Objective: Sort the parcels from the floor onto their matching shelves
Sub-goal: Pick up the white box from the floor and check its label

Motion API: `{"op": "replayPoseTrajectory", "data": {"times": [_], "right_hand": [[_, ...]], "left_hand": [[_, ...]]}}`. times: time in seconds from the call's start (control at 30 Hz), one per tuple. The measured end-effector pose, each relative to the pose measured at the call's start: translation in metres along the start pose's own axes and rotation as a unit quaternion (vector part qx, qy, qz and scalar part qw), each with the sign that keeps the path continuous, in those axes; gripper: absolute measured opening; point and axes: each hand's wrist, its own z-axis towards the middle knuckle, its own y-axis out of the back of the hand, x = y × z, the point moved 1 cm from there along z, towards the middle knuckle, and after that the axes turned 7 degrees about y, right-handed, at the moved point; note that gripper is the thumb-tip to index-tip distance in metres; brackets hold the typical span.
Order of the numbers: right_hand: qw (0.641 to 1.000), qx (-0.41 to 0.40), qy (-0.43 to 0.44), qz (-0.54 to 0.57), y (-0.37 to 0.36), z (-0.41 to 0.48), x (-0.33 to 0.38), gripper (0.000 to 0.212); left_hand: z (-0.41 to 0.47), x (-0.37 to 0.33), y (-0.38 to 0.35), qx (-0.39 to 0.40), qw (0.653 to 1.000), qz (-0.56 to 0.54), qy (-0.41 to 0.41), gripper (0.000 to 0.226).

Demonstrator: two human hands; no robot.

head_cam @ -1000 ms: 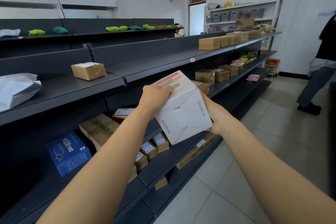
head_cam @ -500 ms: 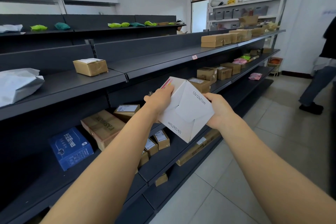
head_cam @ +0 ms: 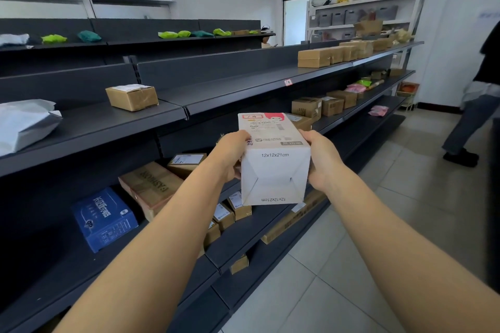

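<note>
I hold a white carton parcel in front of me at chest height, its labelled top face tilted up toward me and "12x12x21cm" printed on the near end. My left hand grips its left side and my right hand grips its right side. The dark grey shelf unit runs along my left, with a brown box and a white poly bag on the upper tier.
Lower tiers carry a blue box, a long brown carton and several small boxes. Brown boxes line the far upper shelf. A person stands at the right on the tiled floor.
I have turned the white parcel in my hands from a tilted diamond angle to level, with its label face now up and toward me.
</note>
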Motion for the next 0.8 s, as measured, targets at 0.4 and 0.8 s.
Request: {"op": "replayPoseTrajectory", "data": {"times": [0.4,0.8], "right_hand": [[0.999,0.02,-0.025,-0.033,-0.007,0.003,-0.004,0.022],[0.998,0.01,0.058,0.013,-0.023,0.007,-0.009,0.035]], "left_hand": [[0.01,0.003,0.003,-0.024,0.999,-0.038,0.02,0.023],[0.016,-0.002,0.011,0.006,0.988,-0.003,-0.153,0.035]]}}
